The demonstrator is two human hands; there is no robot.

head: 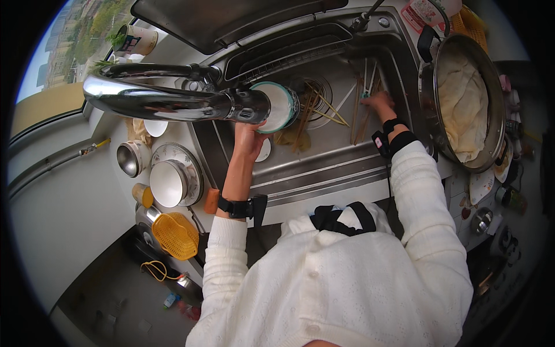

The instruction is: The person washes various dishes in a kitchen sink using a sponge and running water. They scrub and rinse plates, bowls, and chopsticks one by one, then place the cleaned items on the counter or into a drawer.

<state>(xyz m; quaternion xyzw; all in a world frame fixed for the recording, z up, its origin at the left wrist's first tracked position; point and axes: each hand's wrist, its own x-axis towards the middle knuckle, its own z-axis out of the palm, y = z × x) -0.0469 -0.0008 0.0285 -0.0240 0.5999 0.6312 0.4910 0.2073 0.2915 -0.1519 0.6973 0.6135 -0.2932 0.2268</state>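
Observation:
Below the faucet, my left hand (250, 141) grips a white bowl (274, 106) with a teal rim, tilted so its inside faces the spout. At the right side of the sink basin (329, 149), my right hand (381, 105) has its fingers on a slim white-and-teal utensil (365, 93), whose exact kind is unclear. Wooden chopsticks (358, 115) lie on the basin floor beside that hand. More chopsticks (308, 110) cross the drain strainer (318, 93). A yellowish cloth or sponge (293, 139) and a small white dish (263, 150) rest near the bowl.
A chrome faucet (164, 95) arches in from the left. Stacked bowls (167, 184), a steel-lined cup (128, 159) and a yellow basket (175, 236) crowd the left counter. A large steel pot (496, 108) holding pale cloth (461, 104) stands right of the sink. A raised lid (234, 17) is behind.

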